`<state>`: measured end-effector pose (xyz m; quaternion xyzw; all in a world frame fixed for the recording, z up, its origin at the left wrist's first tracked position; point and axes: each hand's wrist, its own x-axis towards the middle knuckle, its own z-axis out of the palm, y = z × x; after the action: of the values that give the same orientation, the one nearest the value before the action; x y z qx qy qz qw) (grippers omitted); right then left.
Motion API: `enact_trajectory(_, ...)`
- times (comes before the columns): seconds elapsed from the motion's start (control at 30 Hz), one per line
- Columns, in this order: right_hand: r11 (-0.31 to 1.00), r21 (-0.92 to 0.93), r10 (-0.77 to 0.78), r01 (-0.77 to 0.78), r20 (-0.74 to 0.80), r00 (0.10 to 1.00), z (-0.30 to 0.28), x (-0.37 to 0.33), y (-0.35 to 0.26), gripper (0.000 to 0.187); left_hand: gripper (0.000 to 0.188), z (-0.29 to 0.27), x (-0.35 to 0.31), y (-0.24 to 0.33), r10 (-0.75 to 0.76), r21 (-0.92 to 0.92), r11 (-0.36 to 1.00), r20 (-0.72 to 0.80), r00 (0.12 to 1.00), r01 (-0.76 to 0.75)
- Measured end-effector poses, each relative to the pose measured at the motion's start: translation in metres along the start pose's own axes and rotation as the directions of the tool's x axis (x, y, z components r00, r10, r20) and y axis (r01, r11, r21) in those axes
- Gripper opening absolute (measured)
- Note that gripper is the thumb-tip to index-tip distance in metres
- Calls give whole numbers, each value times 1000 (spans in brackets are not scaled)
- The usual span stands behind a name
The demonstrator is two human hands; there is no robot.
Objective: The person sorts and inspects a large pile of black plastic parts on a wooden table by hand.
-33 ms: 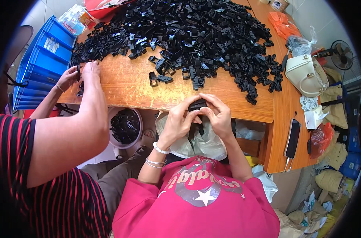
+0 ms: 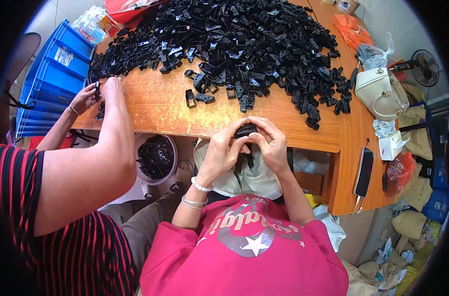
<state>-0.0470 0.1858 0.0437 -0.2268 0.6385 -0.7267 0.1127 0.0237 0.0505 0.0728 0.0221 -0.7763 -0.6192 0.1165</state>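
Observation:
Both my hands meet at the table's near edge around one small black plastic part (image 2: 245, 131). My left hand (image 2: 225, 147) grips it from the left with thumb and fingers, and my right hand (image 2: 270, 143) closes on it from the right. The fingers cover much of the part, so its full shape is hidden. Beyond my hands, a few loose black plastic pieces (image 2: 199, 98) lie on the wooden table (image 2: 157, 111). A large pile of similar black pieces (image 2: 234, 44) spreads over the far side.
A co-worker's hands (image 2: 103, 91) handle a black piece at the left. A white bucket (image 2: 173, 170) of black pieces stands below the table edge. Blue crates (image 2: 49, 89) stand at far left. A phone (image 2: 364, 172), a cream handbag (image 2: 380, 93) and a fan (image 2: 425, 69) are on the right.

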Motion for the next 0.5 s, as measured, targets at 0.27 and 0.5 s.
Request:
enact_trajectory(0.27,999,44,26,-25,-5,1000,-1,3,-1,16,36,1,1,-13,163,261,955,-76,984,-138)
enact_trajectory(0.5,931,-360,-8,65,160,987,-23,37,17,24,38,-54,51,-61,124,723,681,-273,954,118)
